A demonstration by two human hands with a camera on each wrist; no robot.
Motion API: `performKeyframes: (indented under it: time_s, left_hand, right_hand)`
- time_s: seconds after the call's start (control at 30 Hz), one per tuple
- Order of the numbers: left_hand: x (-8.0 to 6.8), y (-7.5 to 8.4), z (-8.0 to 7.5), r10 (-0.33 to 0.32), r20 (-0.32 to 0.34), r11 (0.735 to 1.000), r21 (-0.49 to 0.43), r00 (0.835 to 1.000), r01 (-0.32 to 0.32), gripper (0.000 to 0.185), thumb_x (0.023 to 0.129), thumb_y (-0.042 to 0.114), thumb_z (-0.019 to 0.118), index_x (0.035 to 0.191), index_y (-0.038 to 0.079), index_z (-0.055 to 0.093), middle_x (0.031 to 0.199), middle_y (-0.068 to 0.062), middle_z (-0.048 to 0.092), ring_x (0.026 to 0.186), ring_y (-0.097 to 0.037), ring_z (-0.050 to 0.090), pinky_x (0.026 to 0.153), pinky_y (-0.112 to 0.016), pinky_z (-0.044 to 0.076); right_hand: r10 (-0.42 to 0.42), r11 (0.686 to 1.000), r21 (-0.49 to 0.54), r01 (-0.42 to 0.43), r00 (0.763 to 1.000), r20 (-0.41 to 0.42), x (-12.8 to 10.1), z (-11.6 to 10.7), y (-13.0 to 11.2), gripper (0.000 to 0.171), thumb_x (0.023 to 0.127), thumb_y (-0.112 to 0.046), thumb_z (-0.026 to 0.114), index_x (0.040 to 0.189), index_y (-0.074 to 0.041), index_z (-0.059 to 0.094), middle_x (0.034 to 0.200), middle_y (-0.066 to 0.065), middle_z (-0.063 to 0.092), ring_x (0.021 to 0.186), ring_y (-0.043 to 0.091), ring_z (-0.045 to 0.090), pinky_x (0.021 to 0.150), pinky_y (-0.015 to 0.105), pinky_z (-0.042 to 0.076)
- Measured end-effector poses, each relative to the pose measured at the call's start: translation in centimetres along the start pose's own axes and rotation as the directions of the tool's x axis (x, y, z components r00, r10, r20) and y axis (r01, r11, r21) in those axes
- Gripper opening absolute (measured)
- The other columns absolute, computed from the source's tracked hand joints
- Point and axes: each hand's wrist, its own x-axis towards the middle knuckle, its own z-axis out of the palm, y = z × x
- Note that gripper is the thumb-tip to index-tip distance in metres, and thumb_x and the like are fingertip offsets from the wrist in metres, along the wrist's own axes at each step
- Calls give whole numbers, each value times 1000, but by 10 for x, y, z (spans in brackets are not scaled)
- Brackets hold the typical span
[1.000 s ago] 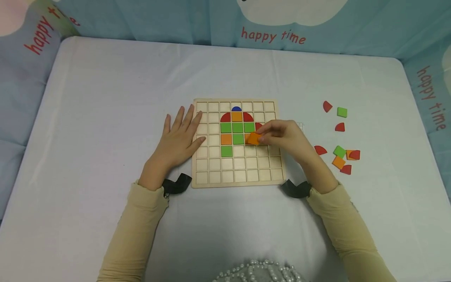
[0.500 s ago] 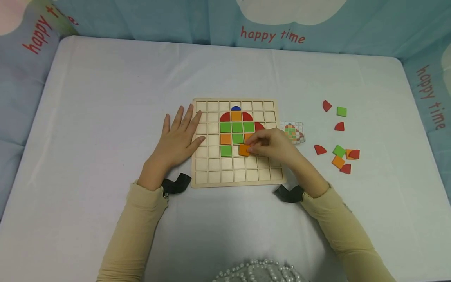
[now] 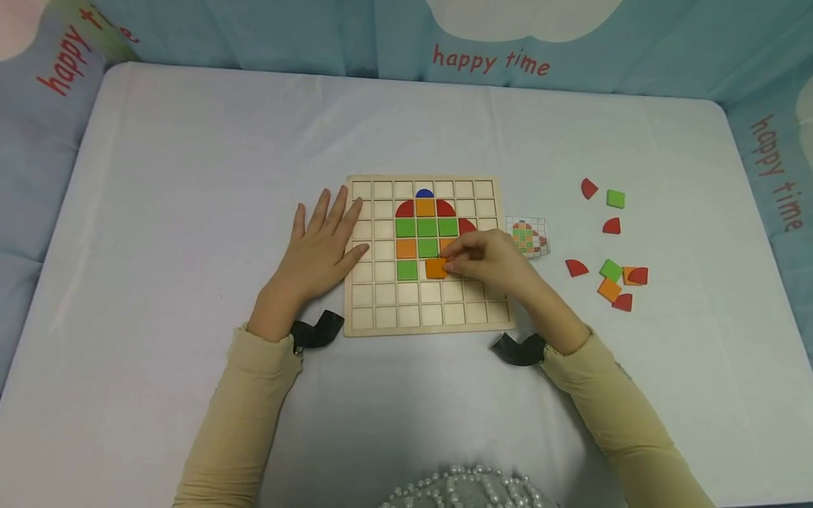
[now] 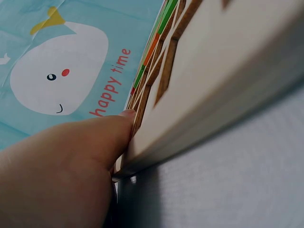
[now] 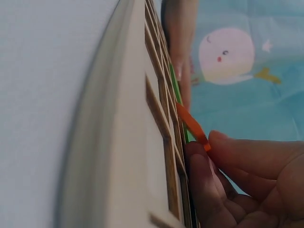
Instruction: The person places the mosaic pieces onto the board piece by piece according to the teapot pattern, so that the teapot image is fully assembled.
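Note:
A wooden grid board (image 3: 381, 310) lies on the white table, with green, orange and red tiles and one blue tile set in its upper middle cells. My right hand (image 3: 485, 262) pinches an orange square tile (image 3: 435, 268) by its right edge, tilted over the cell beside a green tile (image 3: 407, 269). In the right wrist view the orange square tile (image 5: 191, 124) slants up from the board (image 5: 128, 142) between my fingertips (image 5: 213, 142). My left hand (image 3: 324, 247) lies flat with straight fingers on the board's left edge. The left wrist view shows a finger (image 4: 90, 142) against the board edge (image 4: 213, 109).
A small pattern card (image 3: 527, 236) lies just right of the board. Loose red quarter-round, green and orange tiles (image 3: 611, 282) are scattered further right. A blue printed cloth (image 3: 489, 42) borders the table. Black wrist straps (image 3: 317, 330) sit near both cuffs.
My right hand has carried the orange square tile down and left, from the row with the orange and green tiles to the cell beside the lower green tile. The left hand stayed put.

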Motion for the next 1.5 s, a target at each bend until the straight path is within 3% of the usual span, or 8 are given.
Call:
performKeyframes:
  time_s: [0.17, 0.67, 0.97, 1.2, 1.5]
  left_hand:
    - [0, -1, 0, 2, 0, 1000, 2, 1000, -2, 69, 100, 45, 35, 153, 12, 4, 157, -8, -10, 141, -25, -18, 108, -49, -17]
    - [1, -1, 0, 7, -5, 1000, 3, 1000, -7, 70, 100, 45, 34, 153, 13, 3, 157, -8, -10, 141, -25, -18, 108, -49, -16]
    - [1, -1, 0, 7, -7, 1000, 7, 1000, -7, 70, 100, 46, 34, 153, 13, 2, 157, -8, -10, 141, -24, -18, 109, -49, -16]
    - [0, 0, 0, 2, 0, 1000, 0, 1000, -2, 70, 100, 45, 35, 153, 12, 3, 157, -8, -10, 141, -24, -19, 109, -49, -16]
    - [-1, 0, 0, 3, -6, 1000, -9, 1000, -3, 69, 100, 44, 34, 153, 12, 4, 157, -8, -9, 142, -25, -17, 109, -49, -16]
  right_hand:
    - [3, 1000, 9, -3, 1000, 2, 1, 0, 1, 10, 84, -8, 71, 93, -3, 74, 90, 7, 71, 78, 17, 65, 69, 20, 50]
    - [33, 999, 31, -32, 999, -4, 0, 0, -2, 11, 85, -5, 70, 94, 0, 72, 85, 9, 71, 76, 19, 66, 68, 20, 51]
    - [88, 996, 18, -88, 996, 10, 0, -1, -1, 10, 83, -11, 73, 89, -3, 74, 85, 7, 71, 74, 18, 62, 65, 22, 48]
    - [75, 997, -1, -75, 996, 52, 1, -1, 0, 11, 83, -11, 74, 91, -3, 76, 90, 6, 72, 79, 17, 61, 65, 21, 46]
    - [25, 1000, 0, -25, 999, 23, 1, 1, -1, 13, 83, -11, 74, 94, -4, 75, 91, 6, 72, 79, 16, 65, 68, 21, 49]
